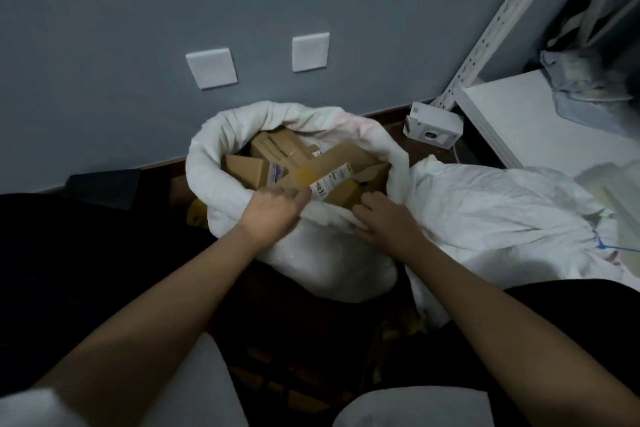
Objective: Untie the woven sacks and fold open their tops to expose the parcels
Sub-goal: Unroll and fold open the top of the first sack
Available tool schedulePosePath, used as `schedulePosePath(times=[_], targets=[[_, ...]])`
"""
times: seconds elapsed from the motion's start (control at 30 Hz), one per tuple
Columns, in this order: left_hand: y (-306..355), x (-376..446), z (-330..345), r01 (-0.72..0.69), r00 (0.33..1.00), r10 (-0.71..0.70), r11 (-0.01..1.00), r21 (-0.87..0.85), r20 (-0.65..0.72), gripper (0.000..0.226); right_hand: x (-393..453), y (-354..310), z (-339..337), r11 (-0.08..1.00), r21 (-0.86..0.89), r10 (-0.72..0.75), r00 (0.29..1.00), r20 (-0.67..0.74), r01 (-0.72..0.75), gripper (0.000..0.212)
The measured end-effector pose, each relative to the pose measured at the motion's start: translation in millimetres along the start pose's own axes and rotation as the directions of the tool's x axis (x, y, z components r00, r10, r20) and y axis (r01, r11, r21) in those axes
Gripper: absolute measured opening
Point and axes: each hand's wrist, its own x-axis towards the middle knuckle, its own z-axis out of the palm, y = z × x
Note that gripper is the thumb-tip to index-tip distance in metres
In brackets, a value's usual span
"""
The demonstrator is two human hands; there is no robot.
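Cardboard parcels (298,163) fill open sack (214,149); both hands' fingers (294,196) grip its rim.

Two white wall plates (212,68), small white box (433,125), metal shelf upright (498,24), white board (540,121)

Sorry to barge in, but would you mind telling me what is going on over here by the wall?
A person is working on a white woven sack standing by the wall. Its top is already rolled down, so the brown cardboard parcels inside show. The left hand and right hand both grip the near rim of that sack. A second white sack lies to the right, its neck bunched with a blue tie at it, so it seems not yet opened.
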Motion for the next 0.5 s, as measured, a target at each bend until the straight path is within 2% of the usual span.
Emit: schedulePosePath(times=[0.03, 0.07, 0.1, 0.17, 0.2, 0.27, 0.3, 0.33, 0.4, 0.47, 0.5], targets=[[-0.9, -1.6, 6.0, -0.081, 0.997, 0.081, 0.996, -0.029, 0.001, 0.024, -1.4, -1.3, -0.3, 0.998, 0.026, -0.057, 0.998, 0.029, 0.056, 0.019], [-0.7, -3.7, 10.7, -0.145, 0.989, 0.146, 0.988, -0.044, 0.002, 0.023, -3.1, -3.4, -0.8, 0.994, 0.102, -0.058, 0.996, 0.072, 0.050, 0.020], [-1.2, -5.8, 13.7, -0.194, 0.981, 0.194, 0.980, -0.045, 0.003, 0.026, -3.0, -7.9, -3.5, 0.977, 0.211, -0.005, 0.990, 0.137, -0.024, 0.024], [-6.5, -5.3, 16.4, -0.258, 0.965, 0.258, 0.966, -0.004, -0.041, 0.029, 2.3, -20.1, -10.3, 0.871, 0.401, 0.161, 0.936, 0.313, -0.284, 0.037], [-8.8, -4.1, 16.5, -0.273, 0.959, 0.273, 0.962, 0.016, -0.072, 0.029, 6.1, -23.8, -8.9, 0.829, 0.434, 0.203, 0.913, 0.353, -0.352, 0.041], [-11.6, -2.2, 14.6, -0.273, 0.956, 0.269, 0.962, -0.022, -0.116, 0.031, 15.1, -28.7, -3.1, 0.816, 0.441, 0.221, 0.905, 0.362, -0.375, 0.043], [-12.9, -1.5, 12.3, -0.240, 0.970, 0.233, 0.961, -0.138, -0.067, 0.037, 19.4, -31.5, -0.7, 0.826, 0.433, 0.231, 0.918, 0.324, -0.361, 0.040], [-15.3, -1.2, 10.0, -0.164, 0.982, 0.185, 0.941, -0.295, 0.047, 0.050, 22.1, -34.3, 1.1, 0.847, 0.407, 0.247, 0.932, 0.267, -0.341, 0.036], [-20.0, -1.3, 7.0, 0.062, 0.943, 0.128, 0.838, -0.541, 0.306, 0.078, 22.2, -41.1, 9.7, 0.911, 0.316, 0.244, 0.965, 0.100, -0.264, 0.035], [-26.7, 2.7, 5.8, 0.185, 0.919, 0.109, 0.730, -0.658, 0.380, 0.079, 19.8, -47.6, 16.5, 0.953, 0.234, 0.210, 0.977, -0.044, -0.194, 0.034], [-28.7, 4.2, 5.9, 0.178, 0.929, 0.101, 0.720, -0.670, 0.356, 0.072, 18.9, -48.8, 18.9, 0.961, 0.213, 0.194, 0.978, -0.072, -0.175, 0.033]])
